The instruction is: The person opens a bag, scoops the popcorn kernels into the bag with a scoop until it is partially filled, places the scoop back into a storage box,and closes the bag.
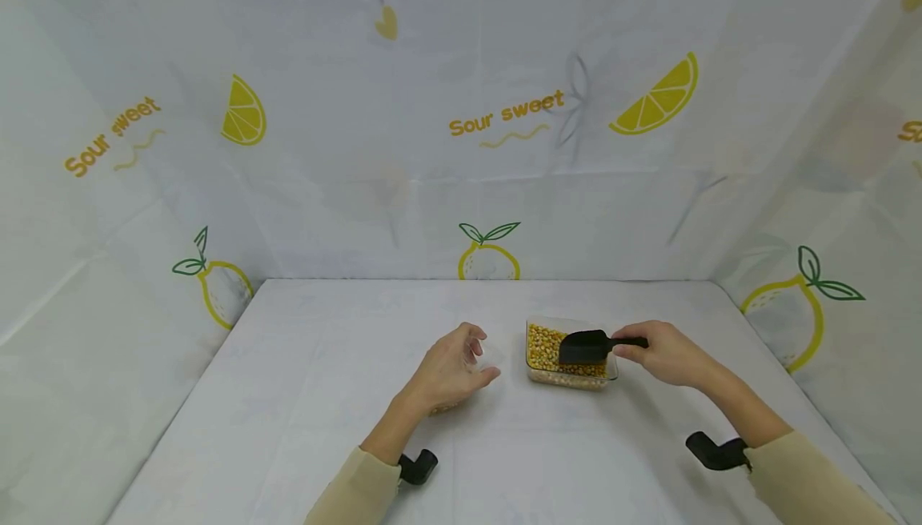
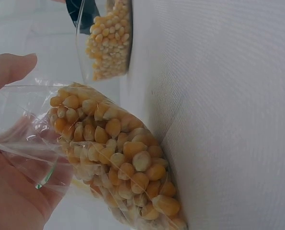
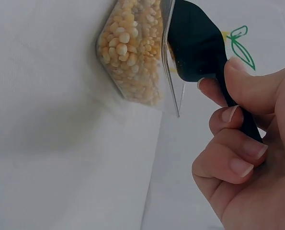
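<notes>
Black scoop (image 1: 585, 346) in my right hand (image 1: 670, 353): thumb and fingers grip its handle (image 3: 250, 127), and its blade lies over the corn at the container's rim. Clear rectangular container (image 1: 572, 382) holds yellow corn kernels (image 1: 543, 345). Left of it, my left hand (image 1: 446, 369) curves round the upper part of a clear plastic bag (image 2: 37, 103), thumb apart from the fingers. Corn kernels (image 2: 128, 167) fill the bag's lower part, which rests on the table; in the head view the hand hides most of it.
A white cloth covers the table (image 1: 324, 365). Behind it hangs a white curtain (image 1: 324, 213) printed with lemons and lettering, which also closes off both sides. Black wrist mounts (image 1: 716, 453) stick out at both sleeves.
</notes>
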Action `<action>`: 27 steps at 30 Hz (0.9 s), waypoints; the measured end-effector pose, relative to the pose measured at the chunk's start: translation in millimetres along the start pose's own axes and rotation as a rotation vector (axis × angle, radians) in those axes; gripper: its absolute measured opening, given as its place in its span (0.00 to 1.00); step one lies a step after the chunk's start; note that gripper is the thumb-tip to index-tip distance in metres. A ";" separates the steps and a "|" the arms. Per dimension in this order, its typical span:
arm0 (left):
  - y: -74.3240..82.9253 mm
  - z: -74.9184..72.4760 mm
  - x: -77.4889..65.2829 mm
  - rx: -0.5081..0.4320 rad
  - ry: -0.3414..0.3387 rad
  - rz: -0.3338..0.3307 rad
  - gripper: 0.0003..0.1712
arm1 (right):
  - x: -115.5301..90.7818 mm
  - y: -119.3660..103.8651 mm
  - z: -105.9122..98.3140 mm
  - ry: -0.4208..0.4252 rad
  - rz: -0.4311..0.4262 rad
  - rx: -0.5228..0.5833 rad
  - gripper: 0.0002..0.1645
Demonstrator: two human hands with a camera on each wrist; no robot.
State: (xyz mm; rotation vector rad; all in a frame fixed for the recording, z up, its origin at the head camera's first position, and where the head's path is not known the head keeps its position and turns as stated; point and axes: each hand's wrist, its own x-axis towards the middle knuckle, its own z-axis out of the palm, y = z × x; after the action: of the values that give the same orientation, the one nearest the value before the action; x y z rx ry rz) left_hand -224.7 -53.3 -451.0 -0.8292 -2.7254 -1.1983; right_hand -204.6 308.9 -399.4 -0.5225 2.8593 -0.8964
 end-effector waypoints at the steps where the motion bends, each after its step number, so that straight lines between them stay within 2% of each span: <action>1: 0.1 -0.1 0.0 -0.001 0.000 -0.001 0.29 | -0.1 0.1 -0.8 -0.006 0.000 -0.001 0.20; 14: -0.3 0.5 0.7 -0.003 -0.001 -0.008 0.31 | 0.6 0.3 -5.0 -0.093 0.009 -0.023 0.17; 27: -0.3 0.7 0.4 -0.007 -0.002 -0.013 0.31 | 2.3 2.5 5.6 -0.100 0.016 0.011 0.19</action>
State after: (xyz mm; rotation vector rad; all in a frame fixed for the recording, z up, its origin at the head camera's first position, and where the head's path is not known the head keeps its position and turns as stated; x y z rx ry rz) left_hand -225.1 -52.8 -451.6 -0.8155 -2.7337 -1.2110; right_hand -206.3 306.9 -405.4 -0.5271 2.7631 -0.8583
